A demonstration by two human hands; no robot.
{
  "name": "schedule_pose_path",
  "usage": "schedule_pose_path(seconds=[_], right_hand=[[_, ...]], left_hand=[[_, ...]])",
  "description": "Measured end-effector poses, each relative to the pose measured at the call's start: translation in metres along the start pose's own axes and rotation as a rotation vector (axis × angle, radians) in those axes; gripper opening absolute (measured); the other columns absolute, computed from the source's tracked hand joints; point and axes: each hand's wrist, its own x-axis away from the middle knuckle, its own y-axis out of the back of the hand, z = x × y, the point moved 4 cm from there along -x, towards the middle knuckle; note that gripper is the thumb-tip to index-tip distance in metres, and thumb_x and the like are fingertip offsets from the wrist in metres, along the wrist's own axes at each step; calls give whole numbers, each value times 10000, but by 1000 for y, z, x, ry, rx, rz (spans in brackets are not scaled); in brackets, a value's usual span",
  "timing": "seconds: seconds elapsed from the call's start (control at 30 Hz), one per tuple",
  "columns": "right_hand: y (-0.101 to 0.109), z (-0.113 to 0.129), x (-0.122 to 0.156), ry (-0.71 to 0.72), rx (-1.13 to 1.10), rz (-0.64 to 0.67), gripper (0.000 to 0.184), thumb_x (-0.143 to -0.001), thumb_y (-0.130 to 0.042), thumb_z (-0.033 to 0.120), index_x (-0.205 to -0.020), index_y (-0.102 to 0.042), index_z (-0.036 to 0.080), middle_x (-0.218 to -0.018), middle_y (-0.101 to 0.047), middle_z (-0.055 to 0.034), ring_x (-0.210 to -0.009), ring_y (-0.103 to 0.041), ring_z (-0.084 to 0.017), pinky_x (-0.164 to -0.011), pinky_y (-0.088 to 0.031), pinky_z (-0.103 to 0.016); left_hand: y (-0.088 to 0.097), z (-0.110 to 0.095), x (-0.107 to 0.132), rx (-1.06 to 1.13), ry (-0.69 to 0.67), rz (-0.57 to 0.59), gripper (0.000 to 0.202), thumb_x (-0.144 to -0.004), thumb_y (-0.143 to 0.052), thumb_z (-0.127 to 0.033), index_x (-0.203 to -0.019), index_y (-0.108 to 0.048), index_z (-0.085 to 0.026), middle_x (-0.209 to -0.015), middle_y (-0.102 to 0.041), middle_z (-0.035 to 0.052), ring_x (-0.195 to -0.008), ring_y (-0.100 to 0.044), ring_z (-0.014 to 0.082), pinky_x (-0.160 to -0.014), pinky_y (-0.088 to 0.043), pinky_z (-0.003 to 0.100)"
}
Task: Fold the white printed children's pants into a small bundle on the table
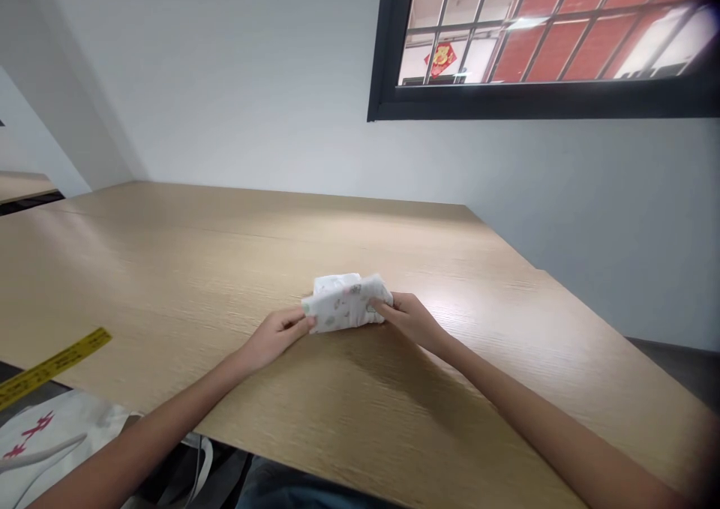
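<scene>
By the table's [196, 269] edge lies a white bag [70, 419]; both hands [281, 331] [410, 318] grip a diaper [340, 306].

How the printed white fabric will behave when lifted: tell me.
The printed white fabric probably flops: its edges look soft and creased. Likely light: left hand and right hand only pinch its ends. Unlikely to roll, given its flattish folds.

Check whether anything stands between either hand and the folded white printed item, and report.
Nothing visible stands in the way: the left hand grips the left end of the folded white printed item, and the right hand grips its right end. The yellow strip lies well off to the left.
</scene>
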Motion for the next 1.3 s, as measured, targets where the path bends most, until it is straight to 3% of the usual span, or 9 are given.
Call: schedule_pose_path(seconds=[0.17,0.37,0.5,0.6,0.67,0.77,0.97,1.13,1.3], right_hand=[[-9,3,2,-217,-222,15,326,-810,-459,457,-628,-436,188,-552,-496,12,-492,-552,-148,-458,-471,-265],[-13,1,1,-350,-125,-55,243,-831,-416,407,-706,-411,199,-562,-474,25,-367,-481,-119,-326,-381,-233],[-9,12,-1,-135,211,-290,312,-805,-451,340,-1065,-417,170,-817,-574,-61,-615,-570,-194,-516,-484,-323],[-18,34,2,167,517,-420,388,-822,-382,206,-1205,-389,141,-1156,-507,-154,-1048,-484,-279,-853,-417,-436],[-33,44,3,302,653,-359,387,-852,-323,175,-1227,-410,132,-1263,-452,-146,-1182,-372,-285,-989,-278,-473],[-50,42,2,319,738,-221,403,-891,-289,214,-1269,-392,121,-1317,-418,-141,-1242,-302,-288,-1043,-153,-504],[-34,8,8,58,420,-132,472,-917,-233,339,-1313,-288,89,-1345,-358,-176,-1247,-308,-251,-1004,-303,-423],[-17,-3,33,-21,62,-262,402,-866,-335,351,-1215,-368,154,-1185,-479,-145,-1092,-465,-237,-921,-396,-404],[-25,5,43,-34,-149,-232,638,-691,-527,197,-1272,-264,186,-1009,-532,-70,-860,-550,-195,-751,-475,-344]], left_hand=[[-9,2,-15,102,167,-223,447,-815,-399,-518,-835,-624,-132,-779,-646,53,-753,-584,208,-627,-450,270],[-13,8,-22,20,260,-391,324,-810,-433,-383,-985,-518,-124,-778,-616,58,-700,-583,198,-605,-439,287],[-13,7,-20,-95,223,-507,537,-799,-457,-324,-1258,-292,-99,-1027,-569,132,-889,-578,225,-748,-448,348],[-18,-12,-21,-478,-60,-569,508,-840,-405,-314,-1297,-314,-111,-1334,-352,184,-1198,-386,275,-970,-308,432],[-29,-22,-24,-672,-226,-463,445,-888,-320,-306,-1302,-351,-146,-1398,-299,136,-1285,-267,265,-1048,-167,457],[-41,-22,-29,-736,-266,-227,445,-922,-218,-299,-1345,-300,-187,-1402,-325,71,-1302,-248,223,-1068,-108,450],[-24,4,-18,-625,-40,-136,556,-901,-246,-459,-1357,-265,-142,-1402,-312,116,-1297,-252,229,-1049,-192,417],[-5,10,-13,-292,4,-241,414,-887,-304,-399,-1162,-491,-153,-1205,-529,108,-1125,-458,222,-975,-311,378],[4,14,-40,100,86,-422,374,-852,-341,-372,-1105,-517,-159,-1122,-577,69,-1023,-521,184,-869,-392,290]])
